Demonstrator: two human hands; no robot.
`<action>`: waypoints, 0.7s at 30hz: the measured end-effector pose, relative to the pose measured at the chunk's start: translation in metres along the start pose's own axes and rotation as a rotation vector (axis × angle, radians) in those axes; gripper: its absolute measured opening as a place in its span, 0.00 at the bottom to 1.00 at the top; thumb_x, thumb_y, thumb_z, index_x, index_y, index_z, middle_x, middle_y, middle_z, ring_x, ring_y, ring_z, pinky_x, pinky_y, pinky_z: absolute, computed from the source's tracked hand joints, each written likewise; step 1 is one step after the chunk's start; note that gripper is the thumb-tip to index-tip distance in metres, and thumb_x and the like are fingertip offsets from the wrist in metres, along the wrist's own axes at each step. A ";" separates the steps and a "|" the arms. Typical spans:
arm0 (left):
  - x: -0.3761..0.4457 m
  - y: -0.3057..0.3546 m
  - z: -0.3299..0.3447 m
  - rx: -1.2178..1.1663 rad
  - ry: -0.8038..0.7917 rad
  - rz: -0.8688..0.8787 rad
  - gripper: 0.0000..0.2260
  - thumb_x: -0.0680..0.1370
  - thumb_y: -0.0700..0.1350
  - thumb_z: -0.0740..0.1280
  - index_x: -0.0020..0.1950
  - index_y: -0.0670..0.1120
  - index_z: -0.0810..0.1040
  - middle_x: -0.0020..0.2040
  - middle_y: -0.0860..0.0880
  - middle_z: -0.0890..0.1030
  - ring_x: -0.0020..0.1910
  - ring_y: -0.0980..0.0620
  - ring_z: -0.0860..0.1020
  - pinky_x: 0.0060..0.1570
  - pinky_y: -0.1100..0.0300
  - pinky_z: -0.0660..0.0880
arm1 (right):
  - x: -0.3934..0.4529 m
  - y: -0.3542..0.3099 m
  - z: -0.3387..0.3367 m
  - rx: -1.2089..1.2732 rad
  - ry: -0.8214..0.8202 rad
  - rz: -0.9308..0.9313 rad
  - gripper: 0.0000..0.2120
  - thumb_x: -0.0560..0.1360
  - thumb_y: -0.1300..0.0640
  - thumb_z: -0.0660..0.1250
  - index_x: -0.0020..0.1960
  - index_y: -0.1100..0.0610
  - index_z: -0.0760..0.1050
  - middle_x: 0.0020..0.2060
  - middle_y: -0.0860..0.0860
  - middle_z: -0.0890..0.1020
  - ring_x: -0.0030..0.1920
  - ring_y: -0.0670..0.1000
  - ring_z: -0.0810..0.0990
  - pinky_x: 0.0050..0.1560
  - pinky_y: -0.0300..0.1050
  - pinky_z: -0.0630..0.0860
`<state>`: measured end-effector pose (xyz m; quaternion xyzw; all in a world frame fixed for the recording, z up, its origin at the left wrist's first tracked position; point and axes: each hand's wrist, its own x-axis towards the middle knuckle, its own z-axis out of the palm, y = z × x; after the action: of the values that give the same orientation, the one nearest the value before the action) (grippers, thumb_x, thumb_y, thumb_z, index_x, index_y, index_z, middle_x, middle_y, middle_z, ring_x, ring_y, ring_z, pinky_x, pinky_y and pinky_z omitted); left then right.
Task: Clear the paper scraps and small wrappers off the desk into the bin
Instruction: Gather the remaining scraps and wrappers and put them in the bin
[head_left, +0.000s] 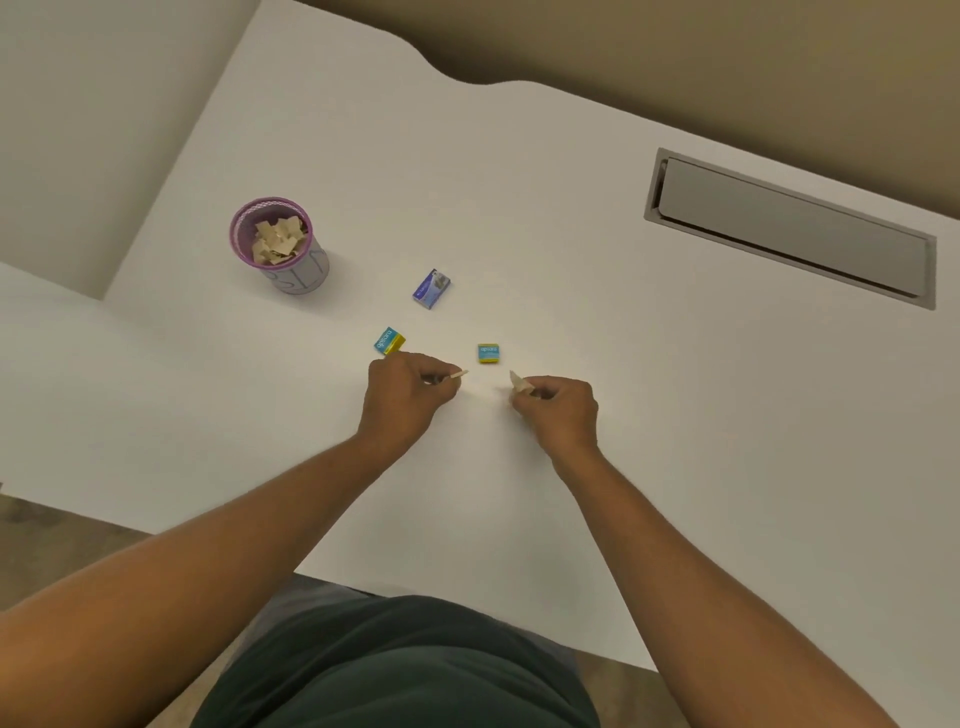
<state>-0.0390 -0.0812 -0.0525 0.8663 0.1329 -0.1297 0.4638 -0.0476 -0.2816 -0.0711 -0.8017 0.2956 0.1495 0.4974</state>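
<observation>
Nearest, the left hand (402, 397) pinches one paper scrap (460, 374) and the right hand (558, 408) pinches another scrap (517, 382), both low over the desk (571, 291). Beyond lie three small wrappers (488, 353). Farther left stands the bin (280, 244), already heaped, so a loose drop could spill scraps over its rim.

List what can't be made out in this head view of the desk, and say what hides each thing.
- Scrap in left hand: only a tip shows past the curled fingers.
- Scrap in right hand: mostly covered by the fingers; a corner shows.
- Purple mesh bin: the scraps on top hide what lies lower down.
- Dark blue box: print too small to read.
- Desk: right side cut off by the frame edge.
</observation>
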 end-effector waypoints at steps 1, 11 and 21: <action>0.000 0.002 -0.014 -0.036 0.027 -0.001 0.05 0.75 0.44 0.77 0.50 0.49 0.89 0.43 0.54 0.87 0.44 0.60 0.83 0.43 0.74 0.75 | -0.002 -0.006 0.005 0.041 -0.014 0.010 0.05 0.69 0.58 0.77 0.45 0.51 0.87 0.39 0.45 0.87 0.43 0.48 0.84 0.42 0.41 0.78; 0.067 -0.004 -0.161 0.037 0.356 0.034 0.08 0.76 0.48 0.75 0.54 0.48 0.88 0.46 0.48 0.88 0.48 0.51 0.83 0.46 0.70 0.71 | -0.019 -0.139 0.102 0.080 -0.186 -0.250 0.06 0.69 0.59 0.76 0.45 0.53 0.87 0.38 0.49 0.87 0.38 0.45 0.82 0.42 0.39 0.76; 0.115 -0.012 -0.204 0.228 0.185 0.039 0.08 0.74 0.45 0.71 0.50 0.50 0.88 0.41 0.44 0.86 0.42 0.43 0.83 0.40 0.52 0.80 | -0.009 -0.230 0.173 -0.043 -0.162 -0.484 0.03 0.71 0.55 0.76 0.44 0.52 0.87 0.35 0.43 0.86 0.34 0.41 0.80 0.37 0.36 0.76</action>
<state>0.0844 0.1087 0.0074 0.9239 0.1425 -0.0544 0.3508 0.0981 -0.0492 0.0170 -0.8449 0.0511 0.0963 0.5237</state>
